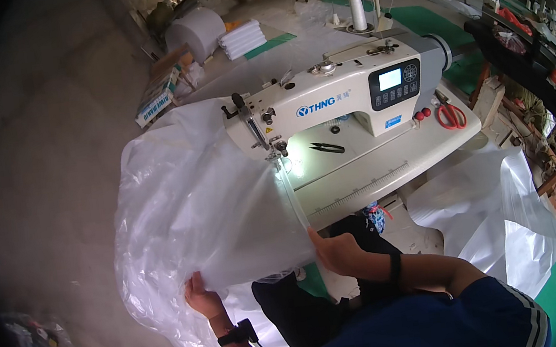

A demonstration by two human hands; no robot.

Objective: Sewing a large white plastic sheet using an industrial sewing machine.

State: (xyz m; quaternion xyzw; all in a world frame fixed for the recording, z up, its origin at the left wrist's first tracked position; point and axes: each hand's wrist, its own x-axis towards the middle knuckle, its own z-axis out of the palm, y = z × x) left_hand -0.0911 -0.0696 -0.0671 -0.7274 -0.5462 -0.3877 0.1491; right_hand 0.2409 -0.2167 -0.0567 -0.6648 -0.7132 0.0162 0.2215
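A large translucent white plastic sheet hangs over the left of the sewing machine and drapes down toward my lap. Its folded edge strip runs from under the needle area toward me. My right hand is closed on the near end of this strip, by the machine bed's front edge. Lower left, my left hand grips the sheet near its lower edge, fingers curled against the film. A lamp lights the spot beside the presser foot. Black thread snips lie on the machine bed.
Red-handled scissors and two red balls are at the bed's right end. A white thread cone stands behind the machine. More white sheeting hangs at the right. A large white roll and a folded stack lie beyond.
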